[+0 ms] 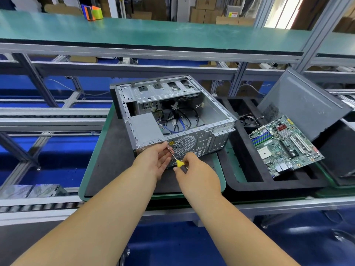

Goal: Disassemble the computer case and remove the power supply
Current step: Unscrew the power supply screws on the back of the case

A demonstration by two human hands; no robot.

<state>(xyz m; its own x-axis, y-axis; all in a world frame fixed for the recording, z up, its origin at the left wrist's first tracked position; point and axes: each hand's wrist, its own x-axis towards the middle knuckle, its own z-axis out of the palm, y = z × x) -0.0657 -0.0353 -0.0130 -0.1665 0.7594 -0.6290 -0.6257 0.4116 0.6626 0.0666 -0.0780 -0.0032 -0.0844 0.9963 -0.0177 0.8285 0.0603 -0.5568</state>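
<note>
Open computer case [172, 114] lies on its side on a dark mat [113, 150], centre frame, side panel off. Power supply [146, 129], a plain grey box, sits inside the case at its near-left corner, about 8 o'clock from the cable tangle [178, 120]. Cable ends and connectors too tangled to trace.

Right hand [194, 167] curled round the yellow-and-black handle of a screwdriver [177, 160]; shaft runs up toward 11 o'clock to the case's rear panel near the fan grille [184, 142]. Tip hidden behind the left fingers, so contact with a screw cannot be told. Left hand [153, 160] at 9 o'clock of the handle, fingers mostly straight, fingertips alongside the shaft near the panel; whether they pinch the shaft or just steady it is unclear. Lower rear panel blocked by both hands.

At 3 o'clock from the case, a motherboard [284, 146] lies tilted across a black foam tray [249, 169]. A dark fan [246, 120] shows partly in the tray behind it. A grey side panel [301, 104] leans at 2 o'clock, its right edge hidden behind a dark block. Green shelf [153, 33] across the top; boxes behind it blurred.
</note>
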